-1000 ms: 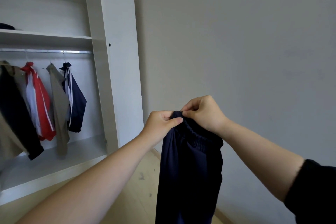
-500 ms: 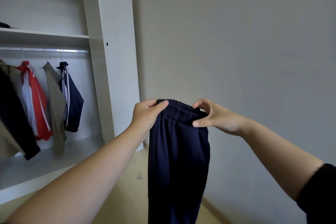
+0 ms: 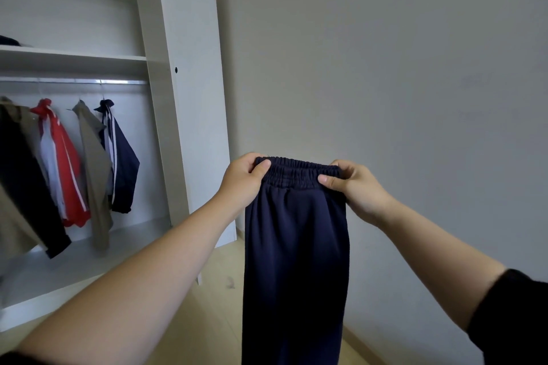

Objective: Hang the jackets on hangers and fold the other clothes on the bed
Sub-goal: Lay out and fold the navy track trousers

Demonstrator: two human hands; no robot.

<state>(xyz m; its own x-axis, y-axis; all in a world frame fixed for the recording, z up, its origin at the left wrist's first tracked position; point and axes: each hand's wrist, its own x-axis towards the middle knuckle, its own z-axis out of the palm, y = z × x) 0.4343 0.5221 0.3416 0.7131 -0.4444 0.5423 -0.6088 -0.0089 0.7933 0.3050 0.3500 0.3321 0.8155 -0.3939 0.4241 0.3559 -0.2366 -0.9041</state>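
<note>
Jackets (image 3: 69, 166) hang on the wardrobe rail (image 3: 118, 82) at nine o'clock. The left hand (image 3: 241, 184), fingers (image 3: 250, 158) curled, pinches the waistband's (image 3: 296, 170) left end. Navy trousers (image 3: 296, 246) dangle dead centre, legs dropping toward six o'clock. The right hand (image 3: 358, 190) pinches the right end, thumb in front.

Your single head-worn camera faces forward, slightly down: left hand (image 3: 241, 184), right hand (image 3: 357, 190) at arm's length mid-frame, wardrobe (image 3: 192, 104) left, wall (image 3: 385, 68) right.

Wardrobe (image 3: 154, 38): white, open.
Door (image 3: 195, 115): swung open, small dark hole near its edge.
Rail (image 3: 118, 82): metal, under the shelf (image 3: 74, 54).
Wall (image 3: 385, 68): plain grey.
Floor (image 3: 213, 293): pale wood.
</note>
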